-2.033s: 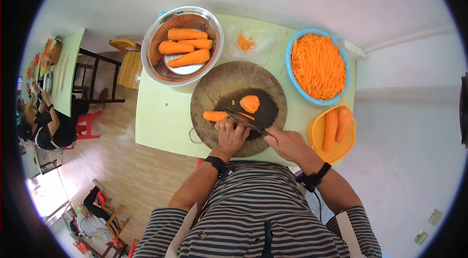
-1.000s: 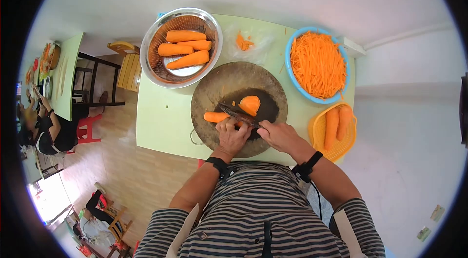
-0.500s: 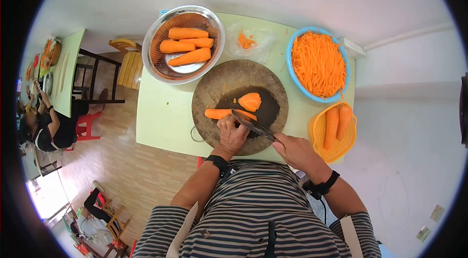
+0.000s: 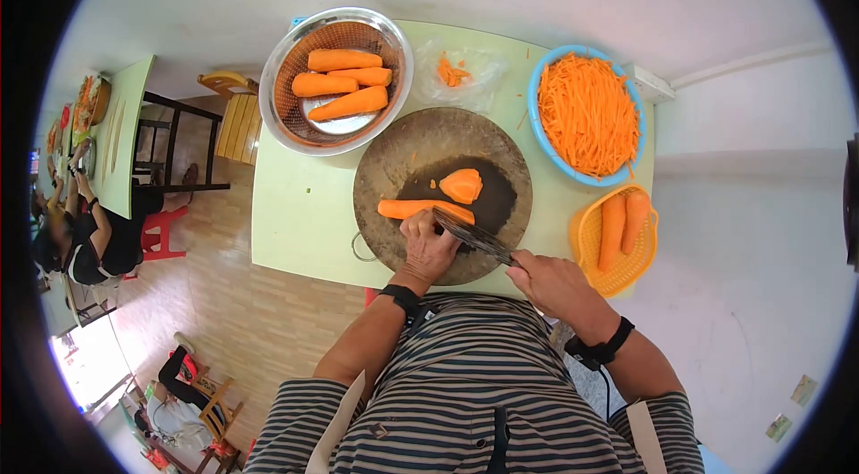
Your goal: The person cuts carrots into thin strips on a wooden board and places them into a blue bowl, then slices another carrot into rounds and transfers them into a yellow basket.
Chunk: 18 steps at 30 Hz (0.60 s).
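on the table (image 4: 295,214) there is 1 round chopping board (image 4: 394,161), near the front edge. on the board lie 2 carrot pieces: 1 long piece (image 4: 416,207) and 1 short wide piece (image 4: 463,185). 1 metal colander (image 4: 279,102) at the back left corner holds 3 whole carrots (image 4: 344,80). 1 blue bowl (image 4: 537,120) at the back right corner holds carrot shreds, too many to count. 1 orange basket (image 4: 583,246) at the right edge holds 2 carrots (image 4: 622,219). 1 knife (image 4: 474,237) and 2 hands, left hand (image 4: 428,248) and right hand (image 4: 555,284), are at the board.

No readable text, label, brand, number or sign shows on anything here.
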Available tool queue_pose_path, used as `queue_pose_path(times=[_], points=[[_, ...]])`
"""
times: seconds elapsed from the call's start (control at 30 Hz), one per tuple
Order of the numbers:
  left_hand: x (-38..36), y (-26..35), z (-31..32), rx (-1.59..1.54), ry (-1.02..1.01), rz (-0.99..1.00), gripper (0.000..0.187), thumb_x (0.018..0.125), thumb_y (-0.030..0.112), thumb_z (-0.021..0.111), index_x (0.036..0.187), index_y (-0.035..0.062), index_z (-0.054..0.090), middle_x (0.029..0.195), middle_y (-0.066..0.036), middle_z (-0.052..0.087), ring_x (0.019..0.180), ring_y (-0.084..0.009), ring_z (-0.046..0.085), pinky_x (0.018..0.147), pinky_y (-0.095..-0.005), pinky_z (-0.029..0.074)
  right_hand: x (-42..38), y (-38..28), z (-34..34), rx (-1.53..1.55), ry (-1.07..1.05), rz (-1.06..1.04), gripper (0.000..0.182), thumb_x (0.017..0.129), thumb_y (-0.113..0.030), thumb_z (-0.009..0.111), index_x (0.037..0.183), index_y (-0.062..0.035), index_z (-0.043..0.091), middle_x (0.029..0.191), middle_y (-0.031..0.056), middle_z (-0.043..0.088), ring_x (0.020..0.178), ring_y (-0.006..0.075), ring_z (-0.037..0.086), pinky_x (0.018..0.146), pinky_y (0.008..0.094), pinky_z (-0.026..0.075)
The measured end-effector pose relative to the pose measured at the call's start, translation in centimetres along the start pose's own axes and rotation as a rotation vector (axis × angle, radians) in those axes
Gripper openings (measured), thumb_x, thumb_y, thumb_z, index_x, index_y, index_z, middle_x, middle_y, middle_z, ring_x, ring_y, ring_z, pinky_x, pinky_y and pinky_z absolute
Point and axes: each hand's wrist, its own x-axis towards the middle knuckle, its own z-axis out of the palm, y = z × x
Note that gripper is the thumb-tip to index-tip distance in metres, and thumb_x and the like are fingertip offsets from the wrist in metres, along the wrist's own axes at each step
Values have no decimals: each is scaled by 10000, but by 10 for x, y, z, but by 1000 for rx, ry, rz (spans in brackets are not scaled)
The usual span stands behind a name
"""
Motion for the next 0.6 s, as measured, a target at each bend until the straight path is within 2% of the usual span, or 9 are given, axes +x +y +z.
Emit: queue_pose_path(times=[0.33, 0.43, 0.5, 0.6], points=[[5, 1, -1, -13, 27, 6, 397, 736, 262, 790, 1101, 239, 634, 1169, -113, 486, 1158, -333, 452, 928, -504, 330, 47, 6, 15, 89, -8, -6, 362, 1037, -441, 474, 1129, -107, 578, 837, 199, 709, 781, 427, 683, 686, 562, 522], [8, 4, -1, 31, 28, 8, 383, 737, 245, 799, 1079, 226, 628, 1149, -109, 486, 1151, -334, 464, 921, -501, 335, 61, 6, 20, 80, -18, -2, 379, 1042, -457, 447, 1128, -113, 580, 845, 207, 707, 808, 439, 679, 708, 557, 525], [9, 4, 0, 27, 59, 11, 315, 771, 210, 790, 1063, 163, 682, 1166, -130, 476, 1151, -366, 445, 943, -515, 328, 73, 8, 27, 104, -28, -28, 393, 1045, -469, 426, 1125, -117, 580, 865, 213, 708, 824, 444, 676, 723, 556, 525], [9, 2, 1, 15, 68, 29, 351, 775, 209, 795, 1096, 154, 666, 1157, -125, 476, 1137, -357, 452, 942, -516, 331, 76, 15, 33, 121, -21, -8, 398, 1047, -466, 420, 1137, -113, 581, 881, 208, 711, 833, 441, 676, 729, 555, 523]])
